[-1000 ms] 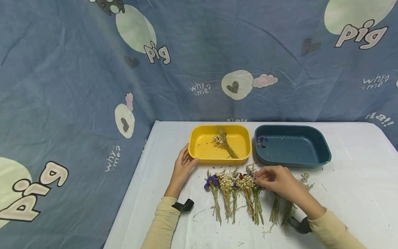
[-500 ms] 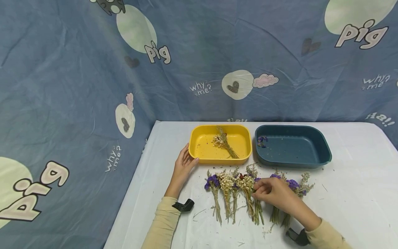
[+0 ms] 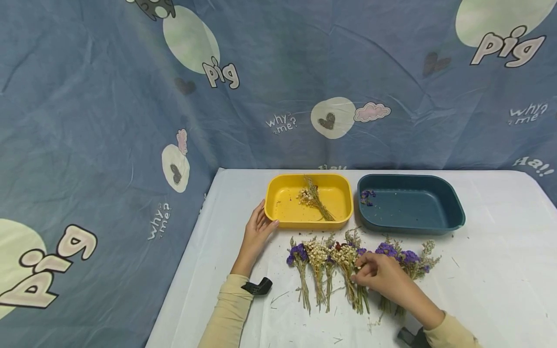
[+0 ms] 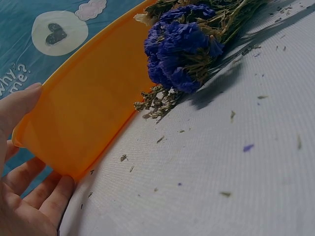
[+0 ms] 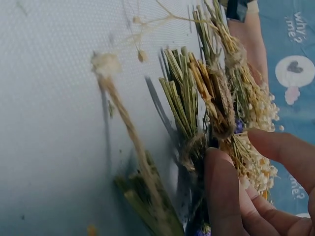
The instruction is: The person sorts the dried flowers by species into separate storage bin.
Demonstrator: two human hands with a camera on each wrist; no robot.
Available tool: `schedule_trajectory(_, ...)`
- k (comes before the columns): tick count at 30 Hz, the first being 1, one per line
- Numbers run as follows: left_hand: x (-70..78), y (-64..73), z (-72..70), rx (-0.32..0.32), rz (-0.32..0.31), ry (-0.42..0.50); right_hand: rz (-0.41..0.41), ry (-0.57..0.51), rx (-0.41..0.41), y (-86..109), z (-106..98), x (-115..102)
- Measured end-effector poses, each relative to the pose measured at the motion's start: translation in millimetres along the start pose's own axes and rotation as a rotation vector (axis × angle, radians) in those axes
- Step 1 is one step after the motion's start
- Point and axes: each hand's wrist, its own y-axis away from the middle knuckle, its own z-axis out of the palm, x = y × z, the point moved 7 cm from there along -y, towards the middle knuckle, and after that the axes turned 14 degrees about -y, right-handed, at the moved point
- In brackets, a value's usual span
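Note:
My left hand (image 3: 256, 234) holds the front left corner of a yellow tray (image 3: 313, 225), fingers along its side and thumb at the front wall. A dried flower bunch (image 3: 319, 203) lies in the tray. My right hand (image 3: 383, 275) is over a row of dried flower bunches, its thumb and forefinger apart beside a white-flowered bunch (image 3: 344, 256). In the right wrist view, the thumb (image 5: 221, 187) is right at twine-tied stems (image 5: 184, 108), with the forefinger (image 5: 280, 145) above. The purple-flowered bunch (image 3: 298, 256) ends the row on the left.
A dark blue tray (image 3: 409, 227) with a few purple florets (image 3: 367, 197) stands right of the yellow one. More purple bunches (image 3: 409, 257) lie behind my right hand. Stem bits are scattered on the white tabletop (image 3: 500, 270). A patterned blue cloth (image 3: 261, 72) hangs behind.
My right hand has moved down toward the near side along the bunches, uncovering purple flowers behind it. Its thumb and forefinger have spread. My left hand stays at the yellow tray.

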Motion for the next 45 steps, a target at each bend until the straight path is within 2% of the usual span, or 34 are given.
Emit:
schedule_trajectory(7,-2.2,-1.2,0.1,0.001,-0.019,0.0,0.028,-0.02,0.023,0.7,3,0)
schedule_trajectory(21,-0.1,0.7,-1.0,0.007,0.038,-0.022,0.054,0.006,0.023,-0.7,13,5)
schedule_trajectory(34,-1.3,-1.8,-0.4,-0.008,-0.011,-0.013,0.049,-0.048,-0.006,-5.9,17,12)
schedule_trajectory(42,26.6,7.9,-3.4,-0.021,0.009,-0.002,0.052,-0.099,-0.037,-4.4,14,14)
schedule_trajectory(45,23.4,7.5,-3.0,-0.017,0.022,-0.008,0.055,-0.115,-0.046,-3.3,13,14)
